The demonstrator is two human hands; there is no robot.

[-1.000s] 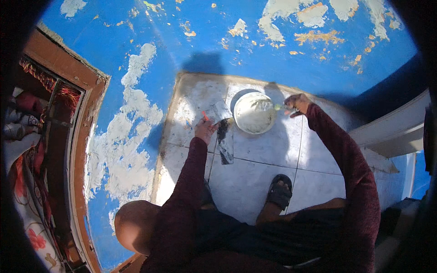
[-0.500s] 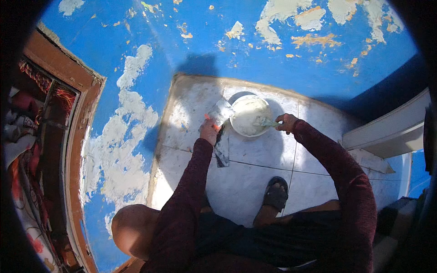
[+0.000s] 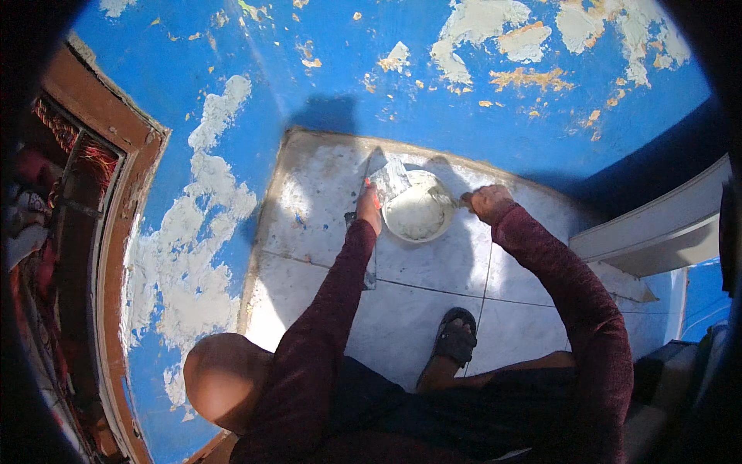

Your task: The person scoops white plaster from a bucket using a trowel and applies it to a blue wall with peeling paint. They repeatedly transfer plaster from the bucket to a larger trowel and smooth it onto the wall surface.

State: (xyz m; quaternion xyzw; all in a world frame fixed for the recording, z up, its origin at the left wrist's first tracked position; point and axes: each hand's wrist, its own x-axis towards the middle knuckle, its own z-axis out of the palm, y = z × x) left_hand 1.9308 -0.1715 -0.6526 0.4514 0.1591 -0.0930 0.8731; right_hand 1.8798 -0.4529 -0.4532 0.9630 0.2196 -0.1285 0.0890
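Observation:
A white tub (image 3: 402, 233) of pale, paste-like filler stands on the tiled floor in front of me. My left hand (image 3: 369, 209) is closed on a wide-bladed putty knife (image 3: 391, 179) with a red-orange handle. Its smeared blade sits at the tub's left rim. At the tub's right side my right hand (image 3: 490, 203) is closed around the handle of a slim tool, probably a small putty knife; its far end reaches over the rim and is hard to make out. Beneath my left hand lies a long flat metal blade (image 3: 370, 272), partly hidden by that hand and forearm.
A blue wall (image 3: 363, 116) with patches of pale filler rises behind and to the left. A brown door or window frame (image 3: 143, 170) stands at far left. On the right is a white board-like piece (image 3: 657, 220). My sandalled foot (image 3: 456, 338) rests on the tiles.
My left hand and its putty knife have shifted slightly up and right, the blade turning at the rim. My right hand has turned, and its tool has drawn back toward the rim.

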